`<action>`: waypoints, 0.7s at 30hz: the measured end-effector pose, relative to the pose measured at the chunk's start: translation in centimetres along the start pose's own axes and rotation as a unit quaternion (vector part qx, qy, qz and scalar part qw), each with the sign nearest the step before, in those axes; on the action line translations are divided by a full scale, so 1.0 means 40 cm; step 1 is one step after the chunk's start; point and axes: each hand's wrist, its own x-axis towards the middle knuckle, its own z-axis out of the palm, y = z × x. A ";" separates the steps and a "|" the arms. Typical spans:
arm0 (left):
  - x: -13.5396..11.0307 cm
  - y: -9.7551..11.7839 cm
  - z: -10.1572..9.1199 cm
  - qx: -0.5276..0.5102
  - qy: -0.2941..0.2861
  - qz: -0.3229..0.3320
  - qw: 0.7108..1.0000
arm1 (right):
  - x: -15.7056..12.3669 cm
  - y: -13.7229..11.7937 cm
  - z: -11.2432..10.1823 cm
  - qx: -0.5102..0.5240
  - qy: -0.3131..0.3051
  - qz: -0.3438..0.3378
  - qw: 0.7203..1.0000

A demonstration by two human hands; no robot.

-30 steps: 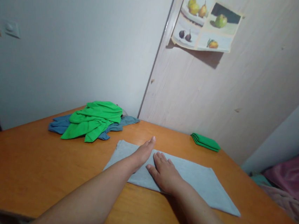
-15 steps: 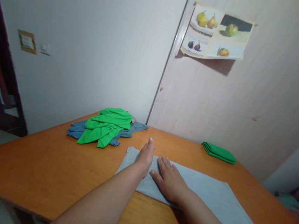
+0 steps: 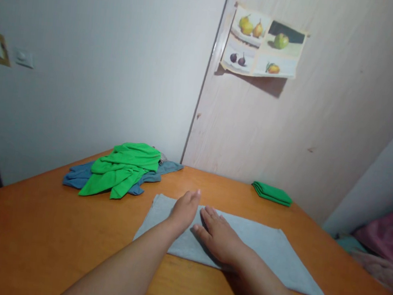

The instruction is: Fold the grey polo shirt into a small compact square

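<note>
A light grey-blue folded cloth (image 3: 259,246) lies flat and smooth across the table in front of me. My left hand (image 3: 185,210) stands on its edge upon the cloth's left part, thumb side up and fingers extended, partly hidden by the hand itself. Palm down and with fingers stretched forward, my right hand (image 3: 218,237) rests on the cloth just to the right of it. Neither hand grips anything.
On the orange wooden table (image 3: 35,229), a loose bright green garment (image 3: 125,164) is heaped over a blue one (image 3: 79,175) at the back left. A neatly folded green cloth (image 3: 271,193) sits at the back right. Walls stand behind the table.
The view has turned to the right, so the surroundings appear further left. Both hands have slid slightly rightward over the grey-blue cloth, staying side by side.
</note>
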 end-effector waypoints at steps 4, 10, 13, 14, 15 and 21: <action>-0.027 0.000 0.017 0.148 -0.065 0.111 0.981 | -0.024 0.096 -0.013 -0.008 0.030 0.069 0.997; -0.052 -0.001 0.015 0.307 -0.152 0.132 0.930 | -0.052 0.175 0.006 -0.020 0.033 0.081 0.996; -0.058 0.014 0.005 0.342 -0.176 0.121 0.915 | -0.055 0.175 0.007 -0.011 0.034 0.071 0.997; -0.059 0.018 0.002 0.349 -0.179 0.119 0.912 | -0.057 0.177 0.004 -0.005 0.035 0.067 0.997; -0.059 0.021 0.001 0.354 -0.180 0.118 0.910 | -0.059 0.182 0.001 0.001 0.036 0.064 0.997; -0.054 0.016 0.001 0.370 -0.173 0.118 0.905 | -0.105 0.263 -0.029 0.001 0.038 0.095 0.995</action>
